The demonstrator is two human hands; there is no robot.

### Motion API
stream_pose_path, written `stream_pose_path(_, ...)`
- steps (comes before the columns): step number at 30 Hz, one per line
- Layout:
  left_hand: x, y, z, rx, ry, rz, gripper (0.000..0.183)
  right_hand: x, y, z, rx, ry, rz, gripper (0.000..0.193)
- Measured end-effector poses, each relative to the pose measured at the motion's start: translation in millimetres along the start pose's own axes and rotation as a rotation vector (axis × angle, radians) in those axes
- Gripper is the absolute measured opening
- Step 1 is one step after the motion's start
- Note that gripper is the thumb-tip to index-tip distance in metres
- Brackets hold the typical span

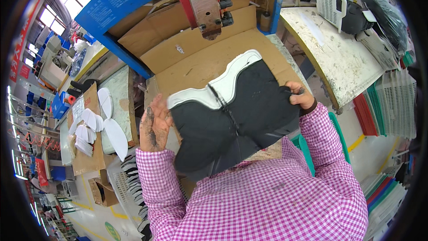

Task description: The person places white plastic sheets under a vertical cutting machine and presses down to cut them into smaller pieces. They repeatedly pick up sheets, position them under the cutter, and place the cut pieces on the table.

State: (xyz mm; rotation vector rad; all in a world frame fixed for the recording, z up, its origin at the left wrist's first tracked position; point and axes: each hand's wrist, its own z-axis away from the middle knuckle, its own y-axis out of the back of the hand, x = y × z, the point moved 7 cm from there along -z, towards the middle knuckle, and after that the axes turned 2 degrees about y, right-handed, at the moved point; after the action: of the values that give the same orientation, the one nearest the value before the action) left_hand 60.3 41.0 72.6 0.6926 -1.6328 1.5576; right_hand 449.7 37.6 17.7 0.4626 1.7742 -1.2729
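My right hand (pixel 301 95) pinches the right edge of a stitched black shoe-upper piece (pixel 209 131), thumb on top. The piece is spread out in front of my chest, with a wavy white band (pixel 243 71) along its far edge. A dark ridged seam (pixel 225 109) runs down its middle. Beside the left end of the white band, my left hand (pixel 156 122) is raised with its fingers apart and its palm smudged dark. Whether its fingertips touch the piece I cannot tell.
Ahead stands a blue machine frame (pixel 111 11) with a metal press head (pixel 207 11) over a cardboard-lined bed (pixel 187 60). White cut pieces (pixel 113 134) lie on the left table. A worn white table (pixel 330 40) is at right, with stacked plastic baskets (pixel 392 102) beyond.
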Motion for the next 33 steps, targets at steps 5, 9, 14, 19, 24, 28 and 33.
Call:
stream_pose_path(5,-21,34,6,0.154,-0.075,-0.101,0.051,-38,-5,-10,0.061,0.199,-0.021,0.041)
stream_pose_path(9,-98,-36,32,-0.349,0.46,-0.055,0.055,-25,-12,-31,0.142,0.271,-0.149,0.054)
stream_pose_path(14,-135,-89,4,-0.421,0.327,0.545,0.08,15,-23,-46,0.134,0.144,-0.299,0.053)
stream_pose_path(19,-88,-35,-20,-0.003,-0.004,0.605,0.064,28,-14,-47,0.254,-0.139,0.012,0.046)
stream_pose_path(24,-47,5,-27,0.501,-0.107,0.332,0.031,8,-34,-77,-0.014,-0.145,0.079,0.052)
stream_pose_path(28,-9,0,-39,0.541,-0.292,0.164,0.032,-15,-29,-124,0.152,-0.045,0.116,0.051)
stream_pose_path(33,17,-5,-53,0.412,-0.398,0.254,0.038,-33,-34,-163,0.112,0.023,0.087,0.043)
